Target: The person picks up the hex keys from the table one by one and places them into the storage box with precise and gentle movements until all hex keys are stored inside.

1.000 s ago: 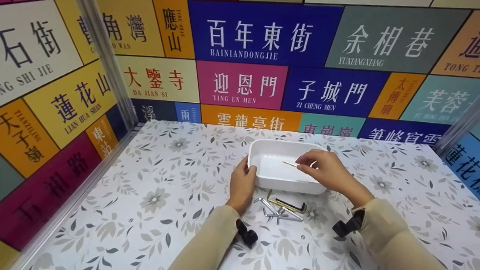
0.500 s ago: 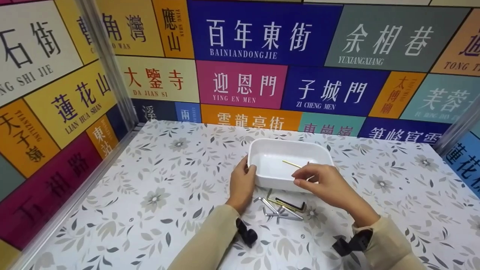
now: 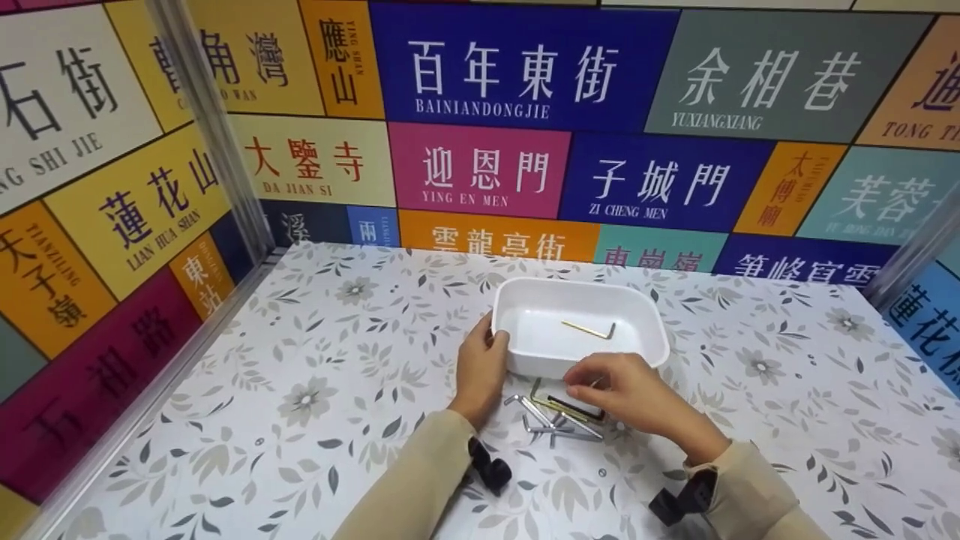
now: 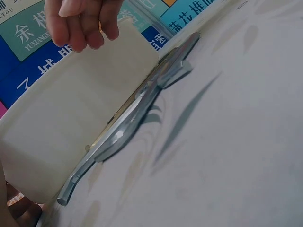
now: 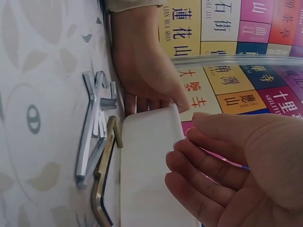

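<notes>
"What's the left hand (image 3: 482, 371) doing?"

"Holding the white box (image 3: 538, 366) by its left end, thumb at the rim, fingers round the outside."

"And the right hand (image 3: 628, 391)?"

"It's at the near side of the box, above the pile of hex keys (image 3: 556, 430) there. Its fingers are loosely curved and empty, with only a narrow gap between thumb and first finger. Whether it touches the box, I can't tell."

"Any key in the box?"

"A gold hex key (image 3: 589, 330) lies near the middle of its floor, short arm at the right end."

"And the pile?"

"On the flowered table (image 3: 420, 352), just outside the box's near wall. Several silver ones cross each other; a black hex key (image 3: 574, 406) and some gold ones lie closer to the box."

"Behind the box?"

"A wall of coloured signs (image 3: 480, 169), past the table's far edge."
</notes>
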{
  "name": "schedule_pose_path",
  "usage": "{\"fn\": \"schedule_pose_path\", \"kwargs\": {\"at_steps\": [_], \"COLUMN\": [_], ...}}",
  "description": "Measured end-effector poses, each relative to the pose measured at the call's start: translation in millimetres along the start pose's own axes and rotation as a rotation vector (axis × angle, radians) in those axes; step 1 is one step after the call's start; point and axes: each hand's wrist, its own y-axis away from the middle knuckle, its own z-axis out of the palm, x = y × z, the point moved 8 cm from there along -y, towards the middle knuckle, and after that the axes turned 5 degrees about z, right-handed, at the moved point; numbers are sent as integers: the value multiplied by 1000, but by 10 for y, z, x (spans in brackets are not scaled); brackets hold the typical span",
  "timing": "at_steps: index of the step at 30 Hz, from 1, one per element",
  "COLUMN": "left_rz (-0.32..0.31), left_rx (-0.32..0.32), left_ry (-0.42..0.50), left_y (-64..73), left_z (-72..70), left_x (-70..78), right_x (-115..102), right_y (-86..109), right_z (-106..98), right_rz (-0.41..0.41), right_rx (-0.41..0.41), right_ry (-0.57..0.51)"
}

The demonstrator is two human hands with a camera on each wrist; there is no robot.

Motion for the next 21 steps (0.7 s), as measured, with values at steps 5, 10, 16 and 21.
{"fn": "schedule_pose_path", "kwargs": {"at_steps": [5, 10, 16, 21], "left_rz": [-9, -14, -6, -3], "left_rx": [-11, -21, -10, -8], "left_ry": [10, 24, 18, 7], "left_y": [5, -2, 7, 8], "left_z": [10, 11, -1, 6], "left_x": [1, 7, 4, -8], "right_x": [18, 51, 109, 172], "right_y": [-2, -21, -42, -45], "right_z": [77, 157, 263, 299], "right_rz": [-17, -31, -37, -27], "right_rx": [-5, -33, -51, -35], "right_ry": [22, -15, -30, -33]}}
